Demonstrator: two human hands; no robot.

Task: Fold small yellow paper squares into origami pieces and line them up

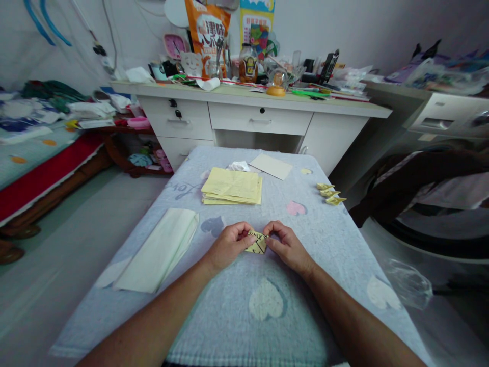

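Between my two hands is a small folded piece of yellow paper with dark markings on it. My left hand pinches its left side, thumb on top. At its right edge my right hand grips it between thumb and fingers. Beyond the hands lies a stack of yellow paper sheets. Off to the right stand three small folded yellow paper pieces with pointed ends, set in a row. A folded pale green-white sheet lies to the left of my left hand.
A pale card and a crumpled white wrapper lie behind the stack on the cloth-covered table. Past it is a white desk crowded with items, including a jar. A front-loading washing machine stands at right, a bed at left.
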